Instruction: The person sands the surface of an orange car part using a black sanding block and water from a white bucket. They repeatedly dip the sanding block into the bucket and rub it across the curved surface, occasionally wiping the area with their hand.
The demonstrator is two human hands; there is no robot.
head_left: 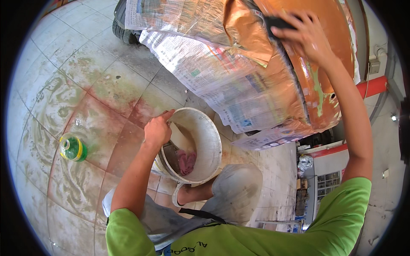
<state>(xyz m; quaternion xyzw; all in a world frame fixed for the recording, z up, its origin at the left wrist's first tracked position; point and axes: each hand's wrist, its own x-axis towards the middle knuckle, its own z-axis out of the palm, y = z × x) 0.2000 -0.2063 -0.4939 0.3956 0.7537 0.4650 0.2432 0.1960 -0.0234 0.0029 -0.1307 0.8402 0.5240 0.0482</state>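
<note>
At the upper right, my right hand (308,37) presses a black sanding block (279,23) against an orange car body panel (305,85). A greenish filler streak (317,91) marks the panel below that hand. My left hand (158,130) is closed at the left rim of a white bucket (212,143), around the upper end of a flat white piece (181,137) that slants down into it. What kind of tool this piece is, I cannot tell. A wet pink cloth (186,163) lies inside the bucket, in murky water.
Newspaper sheets (222,81) mask the car beside the panel, with crumpled orange-painted paper (245,32) over them. A tyre (123,34) shows at the top. On the wet, stained tile floor (92,119) stands a green bottle with a yellow band (73,147). My bent knee (237,181) is beside the bucket.
</note>
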